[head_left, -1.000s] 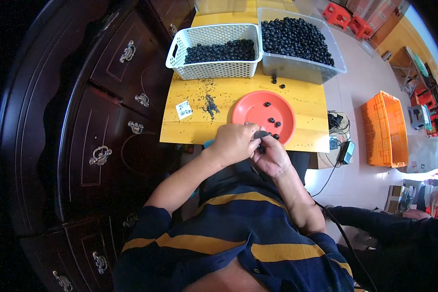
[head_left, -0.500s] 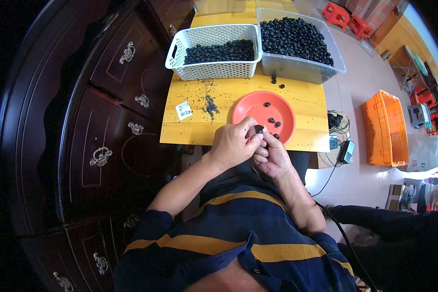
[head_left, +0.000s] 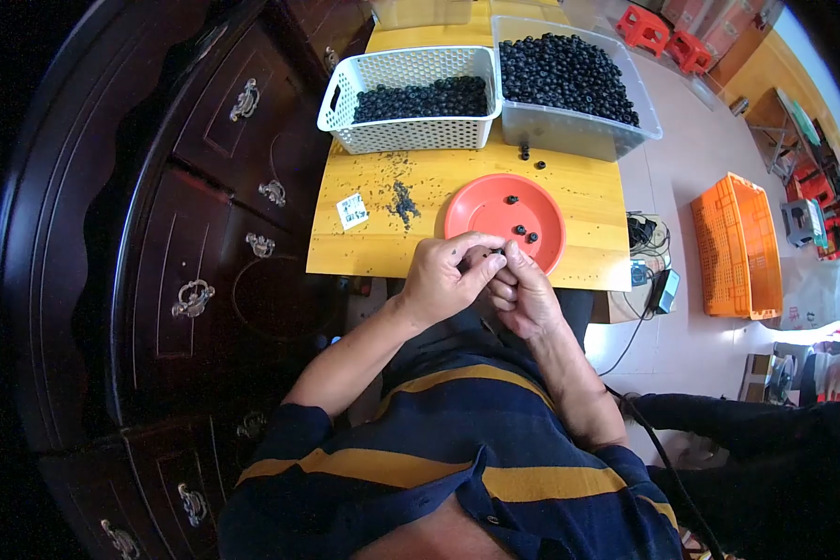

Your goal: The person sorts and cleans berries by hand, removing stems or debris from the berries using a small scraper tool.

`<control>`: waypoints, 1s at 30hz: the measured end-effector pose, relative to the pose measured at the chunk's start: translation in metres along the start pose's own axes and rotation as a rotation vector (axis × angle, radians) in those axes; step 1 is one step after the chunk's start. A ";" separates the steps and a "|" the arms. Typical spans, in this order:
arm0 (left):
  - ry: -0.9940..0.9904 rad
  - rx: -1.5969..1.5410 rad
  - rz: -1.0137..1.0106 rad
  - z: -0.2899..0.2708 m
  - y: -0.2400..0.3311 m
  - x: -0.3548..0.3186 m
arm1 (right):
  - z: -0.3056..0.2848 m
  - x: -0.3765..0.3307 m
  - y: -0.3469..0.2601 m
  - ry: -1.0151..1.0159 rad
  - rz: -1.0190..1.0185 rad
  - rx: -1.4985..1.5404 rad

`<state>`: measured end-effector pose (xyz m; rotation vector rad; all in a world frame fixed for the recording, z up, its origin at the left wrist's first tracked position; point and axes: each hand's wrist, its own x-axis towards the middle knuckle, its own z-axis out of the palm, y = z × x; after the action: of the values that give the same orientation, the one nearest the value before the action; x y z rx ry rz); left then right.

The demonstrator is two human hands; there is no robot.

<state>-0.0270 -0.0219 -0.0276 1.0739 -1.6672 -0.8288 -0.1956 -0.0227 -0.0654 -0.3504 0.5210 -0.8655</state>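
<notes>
Both my hands meet over the near rim of a red round dish (head_left: pixel 462 201), at the table's front edge. My left hand (head_left: pixel 446 278) is closed, thumb and fingers pinched toward the right one. My right hand (head_left: pixel 529 297) is closed too, its thumb and forefinger against the left fingertips. Between the fingertips shows a bit of a small black part (head_left: pixel 498 252); most of it is hidden. Whether the right fingers hold anything else is covered. In the dish lie a few small black ring-like parts (head_left: pixel 520 230).
Behind the dish stand a white perforated basket (head_left: pixel 420 135) and a clear plastic bin (head_left: pixel 569 126), both holding many black parts. Black shavings (head_left: pixel 403 203) and a white printed card (head_left: pixel 353 212) lie on the yellow table (head_left: pixel 345 247). An orange crate (head_left: pixel 737 247) is on the floor at right.
My fingertips have shifted slightly, and less of the dark piece shows between them. The black part by the dish's near rim no longer shows beside my right fingers.
</notes>
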 end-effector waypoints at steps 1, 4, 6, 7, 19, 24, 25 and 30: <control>0.001 0.001 -0.002 0.001 -0.002 -0.001 | -0.001 0.000 0.001 0.008 0.001 0.078; 0.065 0.017 0.069 0.004 -0.005 -0.003 | 0.004 -0.001 0.003 0.018 0.039 0.152; 0.140 0.073 0.227 0.006 -0.004 -0.002 | -0.001 0.000 0.007 -0.012 0.040 0.212; 0.139 0.073 0.226 0.005 -0.004 -0.001 | -0.003 0.000 0.009 -0.042 0.042 0.271; -0.106 0.298 0.131 -0.024 0.004 0.011 | -0.007 -0.001 0.000 -0.191 -0.090 0.011; -0.214 0.358 0.187 -0.032 0.008 0.015 | 0.001 -0.003 -0.001 -0.125 -0.077 -0.071; -0.240 0.382 0.171 -0.033 0.010 0.016 | 0.001 -0.003 -0.001 -0.122 -0.078 -0.089; -0.259 0.432 0.226 -0.032 0.008 0.015 | -0.002 -0.001 -0.001 -0.156 -0.068 -0.131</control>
<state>-0.0016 -0.0339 -0.0049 1.0672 -2.2094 -0.4839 -0.1983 -0.0231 -0.0663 -0.5537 0.4237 -0.8637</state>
